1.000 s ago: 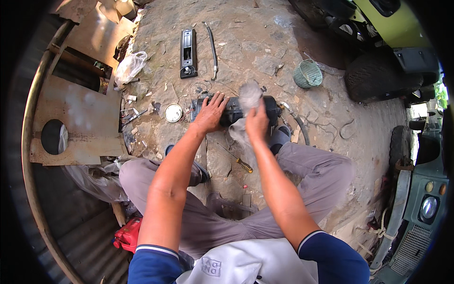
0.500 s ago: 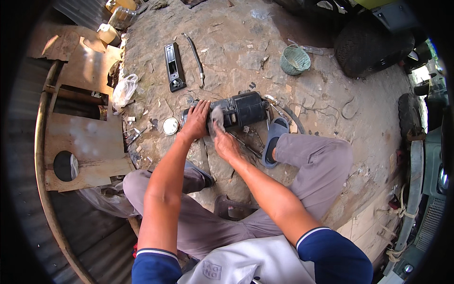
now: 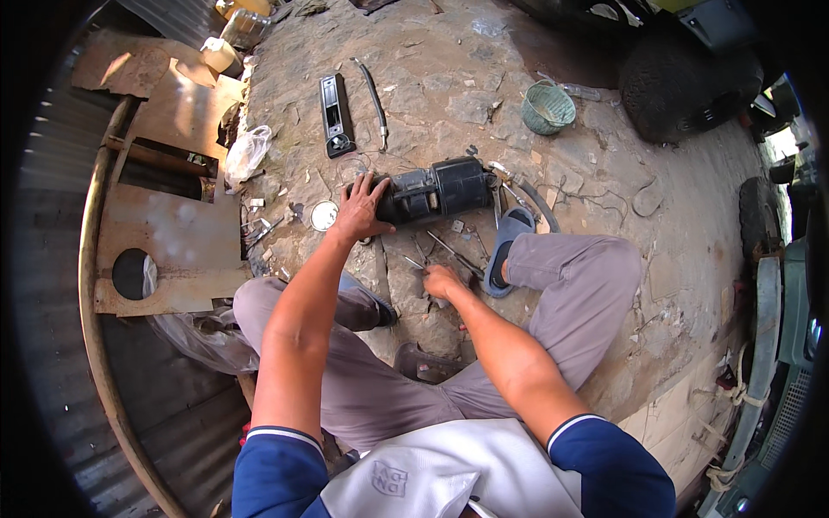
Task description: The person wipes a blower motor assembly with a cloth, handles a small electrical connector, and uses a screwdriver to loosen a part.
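Observation:
A black cylindrical motor [image 3: 462,186] lies on its side on the stony ground in front of me. My left hand [image 3: 361,211] grips its left end, fingers spread over the top and thumb on the near side. Below the motor, my right hand [image 3: 442,281] is down by the ground with its fingers closed. From those fingers sticks the tip of a thin metal tool [image 3: 414,262]; the rest is hidden in the hand. Beside it lies a long dark rod-like tool [image 3: 455,254], with other thin tools close by.
A white round lid or tin [image 3: 324,216] sits left of the motor. Beyond lie a black long housing [image 3: 336,116] and a black hose [image 3: 372,99]. A green basket [image 3: 548,109] stands far right, near a tyre [image 3: 691,91]. Cardboard sheets [image 3: 177,233] line the left.
My right hand has left the motor, where it held a greyish cloth-like thing, and moved down to the tools on the ground. My left hand stays on the motor's end.

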`<state>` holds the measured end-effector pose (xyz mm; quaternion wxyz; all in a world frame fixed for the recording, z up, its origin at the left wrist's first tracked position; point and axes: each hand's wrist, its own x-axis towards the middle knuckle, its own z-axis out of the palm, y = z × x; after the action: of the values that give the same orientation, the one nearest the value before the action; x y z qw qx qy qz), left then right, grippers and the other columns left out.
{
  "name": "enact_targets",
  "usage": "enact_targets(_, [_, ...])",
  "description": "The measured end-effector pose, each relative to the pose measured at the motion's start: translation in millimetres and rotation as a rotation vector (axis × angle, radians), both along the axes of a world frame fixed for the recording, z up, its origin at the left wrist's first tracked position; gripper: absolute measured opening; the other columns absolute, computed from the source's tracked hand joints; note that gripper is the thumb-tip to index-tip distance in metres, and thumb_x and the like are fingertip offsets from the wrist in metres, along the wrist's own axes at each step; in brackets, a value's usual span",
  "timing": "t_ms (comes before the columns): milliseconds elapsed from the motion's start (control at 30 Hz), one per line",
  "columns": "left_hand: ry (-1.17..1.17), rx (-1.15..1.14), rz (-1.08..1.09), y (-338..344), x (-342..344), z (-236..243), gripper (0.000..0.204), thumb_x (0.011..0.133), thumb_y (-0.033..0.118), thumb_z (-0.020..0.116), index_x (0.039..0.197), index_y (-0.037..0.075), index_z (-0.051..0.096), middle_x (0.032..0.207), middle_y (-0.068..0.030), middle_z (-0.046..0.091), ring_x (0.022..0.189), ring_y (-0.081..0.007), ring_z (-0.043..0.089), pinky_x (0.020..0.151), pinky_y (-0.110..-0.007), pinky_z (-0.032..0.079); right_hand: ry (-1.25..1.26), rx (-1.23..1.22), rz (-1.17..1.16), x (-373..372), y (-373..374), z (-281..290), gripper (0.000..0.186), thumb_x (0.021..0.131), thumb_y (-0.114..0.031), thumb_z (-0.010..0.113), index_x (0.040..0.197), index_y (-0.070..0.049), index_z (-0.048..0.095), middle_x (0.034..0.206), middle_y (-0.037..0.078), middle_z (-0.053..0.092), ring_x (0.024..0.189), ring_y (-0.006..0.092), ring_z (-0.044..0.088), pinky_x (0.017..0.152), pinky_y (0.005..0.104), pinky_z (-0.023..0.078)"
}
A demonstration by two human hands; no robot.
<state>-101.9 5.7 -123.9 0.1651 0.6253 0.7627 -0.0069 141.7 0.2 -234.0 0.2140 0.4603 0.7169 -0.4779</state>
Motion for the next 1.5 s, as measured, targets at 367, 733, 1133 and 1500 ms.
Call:
enact_targets(367, [-0.132, -0.15, 0.139, -83, -27, 49, 0.096, 0.069, 0.047, 0.085, 0.146, 0.009, 0.042, 0.146, -0.0235, 0.044, 0.136, -0.0375, 0.042, 0.109, -0.05, 0.039, -0.015, 0.08, 0.207, -1, -25, -7, 0.055, 0.077, -0.008, 0.053, 0.13, -0.016, 0.063, 0.131, 0.016, 0.061, 0.124, 0.0334, 0.057, 0.102, 0.0389, 0.047])
enact_targets(733, [-0.416, 0.259, 0.551, -180, -26, 166, 0.075, 0.084, 0.041, 0.077, 0.14, 0.0, 0.049, 0.139, -0.0207, 0.055, 0.127, -0.0329, 0.055, 0.104, -0.042, 0.046, 0.116, 0.118, 0.371, 0, -12, 25, 0.043, 0.079, -0.013, 0.058, 0.121, -0.013, 0.069, 0.124, 0.017, 0.065, 0.119, 0.0336, 0.06, 0.1, 0.0386, 0.049])
enact_targets(1133, [-0.398, 0.345, 0.484, -193, -16, 203, 0.069, 0.088, 0.042, 0.073, 0.138, 0.0, 0.052, 0.134, -0.0208, 0.058, 0.122, -0.031, 0.059, 0.099, -0.041, 0.05, 0.577, 0.139, -0.078, 21, 105, 212, 0.045, 0.081, -0.012, 0.062, 0.124, -0.003, 0.066, 0.109, 0.011, 0.07, 0.096, 0.019, 0.064, 0.084, 0.0314, 0.05])
enact_targets(1500, [-0.41, 0.316, 0.392, -138, -41, 193, 0.067, 0.089, 0.043, 0.072, 0.137, 0.001, 0.053, 0.135, -0.021, 0.058, 0.124, -0.0319, 0.058, 0.1, -0.041, 0.049, 0.765, 0.62, -0.297, 88, 221, 290, 0.053, 0.083, -0.013, 0.065, 0.135, -0.004, 0.058, 0.115, 0.014, 0.068, 0.101, 0.0183, 0.062, 0.09, 0.0295, 0.048])
